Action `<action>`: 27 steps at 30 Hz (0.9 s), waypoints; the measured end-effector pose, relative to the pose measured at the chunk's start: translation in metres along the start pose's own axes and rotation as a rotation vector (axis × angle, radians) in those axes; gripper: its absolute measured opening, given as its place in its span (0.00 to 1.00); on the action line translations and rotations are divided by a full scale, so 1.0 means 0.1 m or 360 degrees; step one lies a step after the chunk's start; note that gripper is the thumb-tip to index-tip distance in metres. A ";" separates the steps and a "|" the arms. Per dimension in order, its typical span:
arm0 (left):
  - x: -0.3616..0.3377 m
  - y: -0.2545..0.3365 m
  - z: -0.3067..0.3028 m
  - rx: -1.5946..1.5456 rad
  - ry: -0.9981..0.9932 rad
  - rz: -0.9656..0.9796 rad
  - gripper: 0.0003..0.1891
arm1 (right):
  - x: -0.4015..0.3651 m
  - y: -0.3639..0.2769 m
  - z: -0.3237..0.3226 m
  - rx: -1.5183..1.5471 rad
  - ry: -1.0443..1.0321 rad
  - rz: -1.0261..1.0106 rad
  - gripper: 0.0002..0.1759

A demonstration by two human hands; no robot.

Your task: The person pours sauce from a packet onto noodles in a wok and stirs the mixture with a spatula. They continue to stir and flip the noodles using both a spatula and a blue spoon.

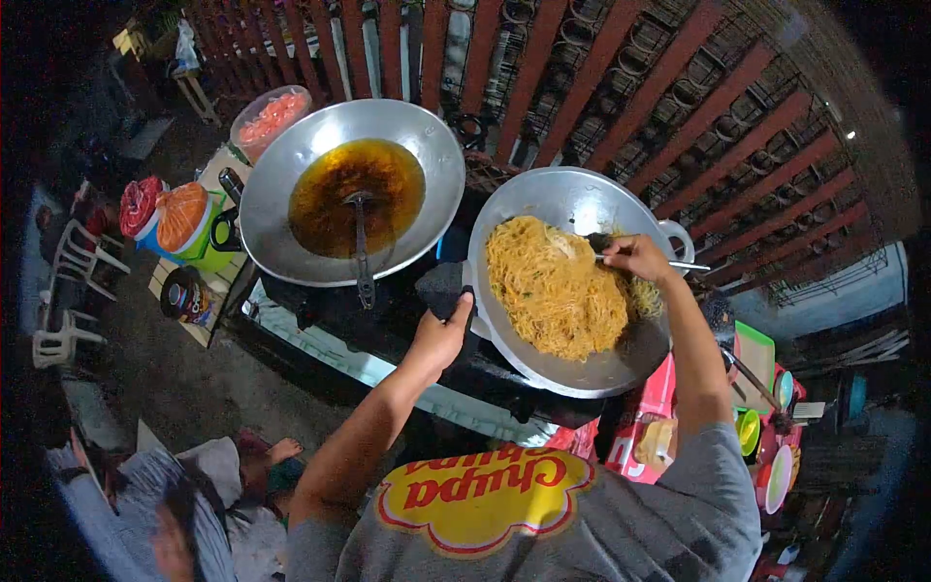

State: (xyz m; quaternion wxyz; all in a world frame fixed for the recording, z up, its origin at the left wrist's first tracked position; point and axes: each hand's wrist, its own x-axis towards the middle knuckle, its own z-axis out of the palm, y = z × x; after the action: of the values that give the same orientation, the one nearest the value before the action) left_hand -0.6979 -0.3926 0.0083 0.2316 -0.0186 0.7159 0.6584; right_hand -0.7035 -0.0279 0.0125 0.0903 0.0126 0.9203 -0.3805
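Grey shirt stands clear of the noodle wok rim.

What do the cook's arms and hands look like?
The left hand and right hand are bare, without gloves. The forearms are bare too, below short grey sleeves. The grey shirt has a yellow, wavy-edged print with red letters saying "Chupa".

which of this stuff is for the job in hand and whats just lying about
In use: noodles, their pan, utensil in the right hand, dark pad at the left hand.
Apparently lying about: jar, white chairs, tub of pink pieces.
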 end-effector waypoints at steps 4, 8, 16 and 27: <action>0.03 0.00 -0.02 0.0102 0.0003 -0.0056 0.22 | -0.32 -0.03 -0.46 0.0070 0.0024 0.0064 0.03; -0.01 0.05 -0.02 0.0080 -0.0013 -0.0023 0.23 | -0.70 -0.66 -0.73 -0.0701 0.0285 0.0245 0.07; 0.01 -0.01 -0.02 0.0127 -0.0014 -0.0092 0.23 | -0.82 -0.96 -0.92 -0.1832 0.0427 0.0160 0.08; 0.05 -0.03 -0.02 0.0167 -0.0020 -0.0061 0.24 | -0.54 -0.26 -0.21 -0.0357 0.0179 -0.0001 0.09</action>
State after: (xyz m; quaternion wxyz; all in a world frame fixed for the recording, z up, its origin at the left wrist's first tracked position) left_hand -0.7017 -0.3934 0.0036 0.2492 -0.0160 0.7475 0.6156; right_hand -0.6565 -0.0288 0.0550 0.0393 0.0233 0.9607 -0.2739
